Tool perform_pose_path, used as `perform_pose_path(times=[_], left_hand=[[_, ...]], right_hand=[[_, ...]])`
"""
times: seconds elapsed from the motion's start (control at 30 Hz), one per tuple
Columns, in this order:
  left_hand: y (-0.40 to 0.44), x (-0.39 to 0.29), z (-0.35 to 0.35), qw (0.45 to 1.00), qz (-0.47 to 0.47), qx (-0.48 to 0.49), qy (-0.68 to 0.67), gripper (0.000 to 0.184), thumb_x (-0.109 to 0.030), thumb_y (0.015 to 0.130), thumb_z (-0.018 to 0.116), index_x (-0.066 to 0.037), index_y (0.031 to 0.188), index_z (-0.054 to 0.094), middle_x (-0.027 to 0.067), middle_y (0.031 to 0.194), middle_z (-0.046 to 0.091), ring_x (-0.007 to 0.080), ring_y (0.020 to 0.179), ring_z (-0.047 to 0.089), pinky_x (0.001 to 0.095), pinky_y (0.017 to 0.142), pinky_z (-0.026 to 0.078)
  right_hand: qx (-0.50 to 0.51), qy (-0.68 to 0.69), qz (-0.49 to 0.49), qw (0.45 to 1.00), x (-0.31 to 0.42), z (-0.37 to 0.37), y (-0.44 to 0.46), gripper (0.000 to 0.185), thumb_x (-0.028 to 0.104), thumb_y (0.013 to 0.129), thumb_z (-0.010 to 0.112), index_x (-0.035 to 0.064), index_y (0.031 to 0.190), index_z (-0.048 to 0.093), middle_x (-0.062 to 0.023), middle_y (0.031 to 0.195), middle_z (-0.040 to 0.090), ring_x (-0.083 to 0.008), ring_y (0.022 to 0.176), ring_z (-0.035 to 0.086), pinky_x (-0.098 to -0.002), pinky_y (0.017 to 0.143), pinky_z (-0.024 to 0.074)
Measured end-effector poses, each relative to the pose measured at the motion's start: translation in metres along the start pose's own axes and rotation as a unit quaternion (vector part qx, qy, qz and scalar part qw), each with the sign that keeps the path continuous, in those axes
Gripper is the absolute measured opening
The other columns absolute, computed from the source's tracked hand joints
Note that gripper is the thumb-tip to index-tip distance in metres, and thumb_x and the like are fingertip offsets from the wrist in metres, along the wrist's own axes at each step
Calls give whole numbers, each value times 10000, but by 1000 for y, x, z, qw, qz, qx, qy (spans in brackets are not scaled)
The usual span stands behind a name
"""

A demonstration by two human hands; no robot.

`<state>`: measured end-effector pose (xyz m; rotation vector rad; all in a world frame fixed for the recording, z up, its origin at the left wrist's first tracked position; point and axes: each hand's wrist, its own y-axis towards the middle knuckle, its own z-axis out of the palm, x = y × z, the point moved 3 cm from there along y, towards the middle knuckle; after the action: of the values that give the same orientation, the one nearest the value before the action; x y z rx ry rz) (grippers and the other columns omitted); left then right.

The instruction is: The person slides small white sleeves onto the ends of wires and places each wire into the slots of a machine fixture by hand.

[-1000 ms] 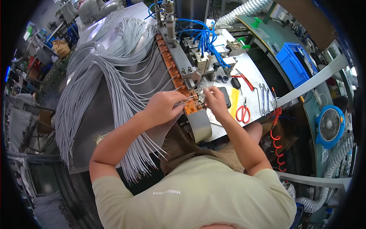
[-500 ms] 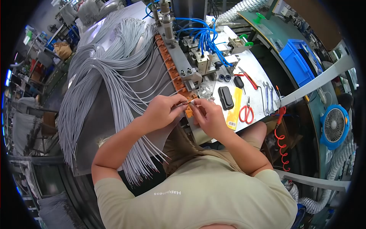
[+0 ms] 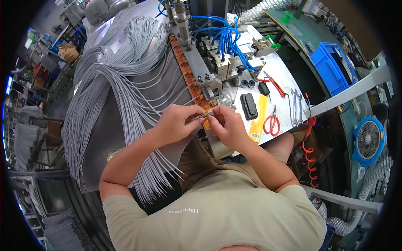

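Note:
My left hand [image 3: 176, 122] pinches a thin grey cable [image 3: 201, 117] near its end, just in front of the orange block strip. Facing it, my right hand [image 3: 228, 126] has thumb and forefinger closed at the tip of that same cable; the fingers hide most of the fine wire ends. Beyond my fingertips runs the orange strip of blocks [image 3: 193, 85], with several grey cables seated along it. To the left a large bundle of grey cables [image 3: 121, 90] spreads over the table and hangs off its front edge.
Above the strip stands a metal press [image 3: 197, 62] with blue air hoses [image 3: 228, 44]. On the right lie a black case [image 3: 248, 106], a yellow packet [image 3: 259, 119], red-handled scissors [image 3: 272, 124] and wrenches [image 3: 296, 106]. A blue fan [image 3: 368, 134] stands farther right.
My fingers have shifted slightly at the cable end, and the right fingertips have moved a little. The orange piece seen between the fingers before shows less now. The cable bundle lies as before.

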<state>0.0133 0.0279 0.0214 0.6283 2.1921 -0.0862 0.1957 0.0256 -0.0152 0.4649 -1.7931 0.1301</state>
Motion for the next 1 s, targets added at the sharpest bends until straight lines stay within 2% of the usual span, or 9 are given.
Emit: perform_pose_path(times=[0.1, 0.2, 0.37, 0.43, 0.5, 0.6, 0.7, 0.83, 1.0], left_hand=[[0, 1, -1, 997, -28, 24, -67, 154, -51, 880, 658, 13, 1019, 664, 122, 830, 689, 155, 699, 656, 284, 674, 519], [0, 3, -1, 973, -99, 60, -199, 148, -49, 881, 652, 14, 1015, 664, 125, 845, 691, 174, 710, 657, 289, 682, 520], [-1, 2, 0, 992, -64, 35, -107, 170, -57, 895, 647, 27, 1041, 671, 112, 863, 712, 180, 724, 663, 282, 690, 523], [-2, -3, -4, 997, 15, -59, 43, 186, -67, 901, 653, 30, 1058, 676, 110, 880, 720, 179, 731, 669, 280, 687, 523], [-3, -11, -7, 997, 23, -72, 33, 196, -74, 899, 662, 28, 1065, 678, 117, 890, 720, 184, 738, 674, 283, 688, 526], [-3, -17, -14, 994, 43, -103, 9, 218, -89, 895, 679, 26, 1081, 681, 132, 911, 720, 195, 752, 684, 290, 690, 530], [-1, -1, -1, 974, -66, 181, -116, 206, -90, 895, 671, 18, 1071, 685, 148, 916, 710, 252, 796, 697, 305, 707, 540], [1, -2, 0, 992, 55, 115, 13, 203, -73, 881, 649, 2, 1065, 693, 137, 942, 710, 290, 842, 695, 327, 730, 554], [-1, -7, 2, 985, 97, -3, 143, 221, -67, 848, 653, -18, 1057, 702, 125, 975, 706, 312, 858, 685, 350, 736, 559]], right_hand=[[24, 52, 5, 998, -5, -3, 6, 105, 75, 955, 633, -5, 1011, 594, -55, 708, 614, -113, 577, 562, -259, 529, 439], [17, -143, -246, 959, 6, -12, 9, 123, 77, 933, 655, 2, 981, 570, -77, 728, 579, -196, 638, 540, -307, 588, 437], [-26, -131, -218, 967, 6, -7, 6, 168, 93, 861, 709, 34, 937, 571, -115, 720, 589, -300, 634, 565, -392, 656, 429], [-71, -192, -220, 954, -1, -8, 11, 155, 119, 906, 687, 27, 928, 564, -67, 706, 562, -226, 629, 516, -337, 611, 417], [-92, -221, -220, 946, -13, -12, 17, 158, 132, 928, 676, 24, 923, 561, -44, 699, 549, -189, 627, 491, -309, 588, 411], [-98, 21, 97, 990, -54, -28, 30, 178, 171, 947, 665, 38, 889, 562, 15, 681, 535, -87, 605, 461, -263, 549, 373], [-70, 134, 115, 982, -61, -22, 28, 191, 186, 957, 654, 40, 872, 565, 38, 680, 528, -42, 614, 448, -234, 535, 348], [-46, 161, 112, 979, -55, -24, 30, 195, 196, 955, 651, 45, 863, 569, 44, 679, 525, -23, 617, 447, -217, 525, 331], [-37, 97, 175, 979, -50, -26, 37, 187, 203, 953, 645, 45, 887, 569, 47, 656, 501, -35, 586, 439, -219, 522, 334]])
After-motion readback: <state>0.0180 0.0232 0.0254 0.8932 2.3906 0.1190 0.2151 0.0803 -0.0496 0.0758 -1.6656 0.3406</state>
